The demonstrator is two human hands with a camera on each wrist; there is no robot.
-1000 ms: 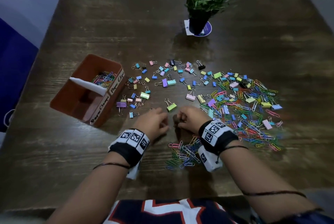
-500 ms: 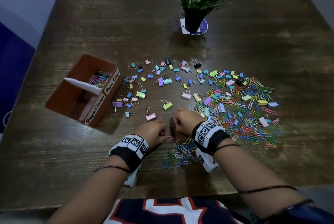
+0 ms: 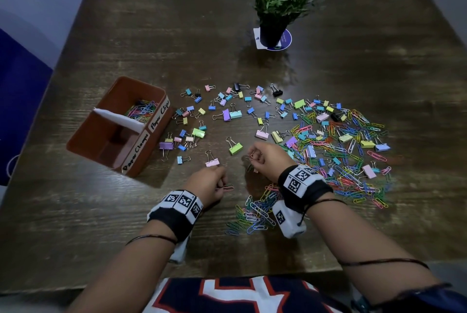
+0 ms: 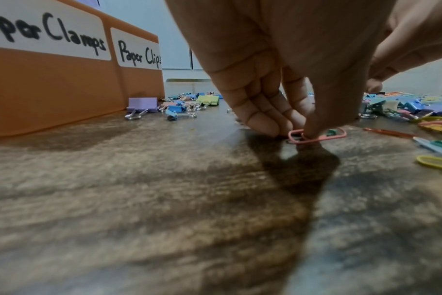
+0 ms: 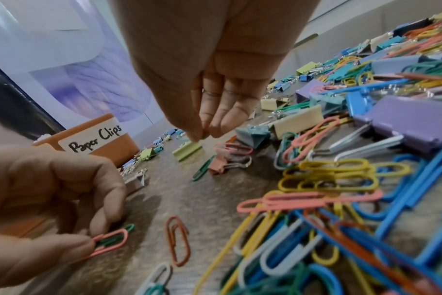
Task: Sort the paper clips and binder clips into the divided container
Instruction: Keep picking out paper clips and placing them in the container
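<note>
Gathering paper clips, one pinch at a time

We work at the wooden table [image 3: 126, 34], with the divided container [image 3: 83, 133] at our left: some paper clips already lie in its far "Paper Clips" compartment, while the near "Paper Clamps" one looks empty. The mixed heap [image 3: 336, 151] of paper clips and binder clips lies to the right. Our left hand [image 3: 208, 183] pinches a pink paper clip [image 4: 316, 135] and a green one against the table; our right hand [image 3: 267, 158] pinches something small, seemingly another clip. Next, we judge, comes carrying these to the far compartment.
</note>
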